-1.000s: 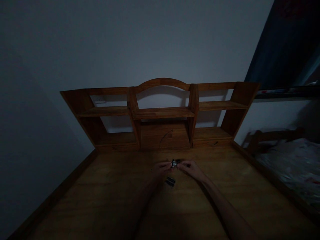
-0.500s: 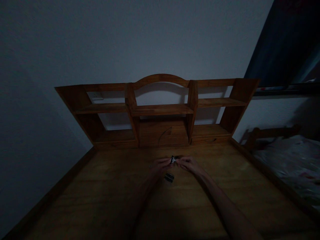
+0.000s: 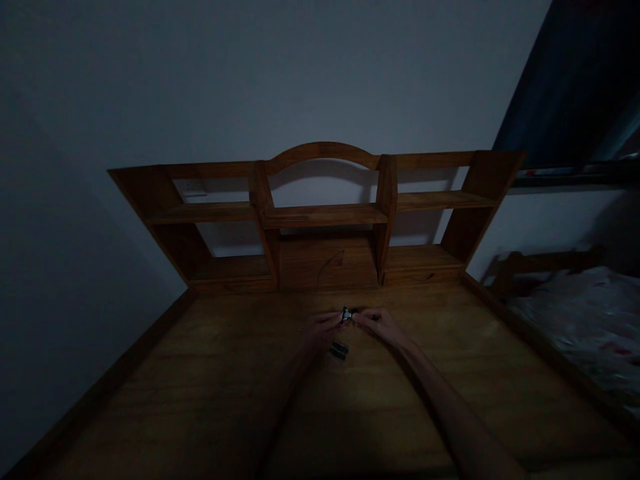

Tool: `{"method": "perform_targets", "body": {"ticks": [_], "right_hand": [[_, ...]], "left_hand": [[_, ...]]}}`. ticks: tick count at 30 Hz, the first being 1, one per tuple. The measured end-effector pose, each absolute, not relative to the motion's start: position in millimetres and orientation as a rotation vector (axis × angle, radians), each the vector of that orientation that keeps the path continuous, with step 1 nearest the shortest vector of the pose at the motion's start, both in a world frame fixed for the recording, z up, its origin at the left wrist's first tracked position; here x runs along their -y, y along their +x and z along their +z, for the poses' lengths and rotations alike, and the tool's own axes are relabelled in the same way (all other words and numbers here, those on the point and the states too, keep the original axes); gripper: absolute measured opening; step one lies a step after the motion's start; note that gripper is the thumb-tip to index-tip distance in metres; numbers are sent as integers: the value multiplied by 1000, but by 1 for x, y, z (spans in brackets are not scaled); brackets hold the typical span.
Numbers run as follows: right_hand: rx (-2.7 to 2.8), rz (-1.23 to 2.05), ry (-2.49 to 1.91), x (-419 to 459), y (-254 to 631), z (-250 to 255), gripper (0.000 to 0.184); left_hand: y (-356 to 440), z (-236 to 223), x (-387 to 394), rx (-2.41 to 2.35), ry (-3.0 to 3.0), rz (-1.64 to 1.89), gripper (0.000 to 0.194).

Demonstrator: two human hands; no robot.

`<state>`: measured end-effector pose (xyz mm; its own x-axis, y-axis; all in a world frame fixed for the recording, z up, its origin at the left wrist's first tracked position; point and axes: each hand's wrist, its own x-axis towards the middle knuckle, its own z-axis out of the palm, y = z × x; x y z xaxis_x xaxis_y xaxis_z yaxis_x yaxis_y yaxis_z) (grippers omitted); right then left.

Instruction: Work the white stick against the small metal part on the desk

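The room is dim. My left hand (image 3: 320, 329) and my right hand (image 3: 379, 325) meet above the wooden desk (image 3: 200, 393), fingers pinched from both sides on a small shiny metal object (image 3: 346, 315). Its exact shape is too small and dark to make out. Just below the hands a small dark object (image 3: 339, 350) lies on the desktop, apart from my fingers.
A wooden shelf unit (image 3: 320, 217) with an arched top stands along the desk's back edge against a pale wall. A raised rim runs down the desk's left and right sides. To the right is a bed with light bedding (image 3: 580, 320).
The hands have stayed together on the small metal object, drifting slightly up in the picture as my view shifted. The dark object on the desk stays where it was.
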<state>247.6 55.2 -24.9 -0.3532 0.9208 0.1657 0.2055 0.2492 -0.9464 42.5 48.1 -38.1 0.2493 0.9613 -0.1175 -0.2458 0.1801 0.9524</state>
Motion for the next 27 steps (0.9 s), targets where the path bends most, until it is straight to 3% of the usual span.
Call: {"method": "perform_targets", "body": {"ticks": [27], "right_hand": [[1716, 1055, -1021, -55, 243, -31, 46]], "left_hand": [[44, -37, -48, -902, 987, 1129, 51]]}}
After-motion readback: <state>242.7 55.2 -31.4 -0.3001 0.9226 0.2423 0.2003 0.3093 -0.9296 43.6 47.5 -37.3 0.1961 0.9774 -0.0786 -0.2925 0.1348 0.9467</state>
